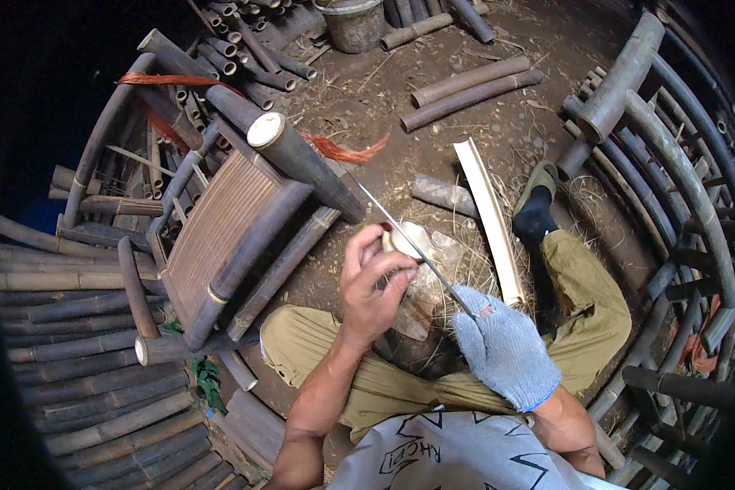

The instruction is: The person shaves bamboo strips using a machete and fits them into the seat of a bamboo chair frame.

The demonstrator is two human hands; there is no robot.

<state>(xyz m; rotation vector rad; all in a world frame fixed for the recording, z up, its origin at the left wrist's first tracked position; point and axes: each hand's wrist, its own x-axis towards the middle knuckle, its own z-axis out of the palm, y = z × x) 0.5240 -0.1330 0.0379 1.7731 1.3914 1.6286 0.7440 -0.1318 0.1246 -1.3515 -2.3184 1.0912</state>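
Note:
My left hand point(371, 282), bare, pinches a short pale piece of bamboo point(393, 242) between thumb and fingers. In a grey knit glove, my right hand point(502, 347) is closed around the handle end of a long, thin-bladed knife point(447, 285); the handle itself is hidden. The blade slants up and left, passing over or against the pale piece; I cannot tell whether it touches. Beneath both hands, between my legs, is a pale wooden block point(416, 314). A split length of bamboo point(490, 220) with a whitish inside lies just beyond the glove.
A bamboo chair point(229, 233) rests tipped at the left, its thick leg near the blade tip. Another bamboo frame point(678, 155) curves along the right. Cut poles point(474, 90) lie on the dirt floor ahead, with a bucket point(351, 24) farther back. Several poles point(90, 347) line the left.

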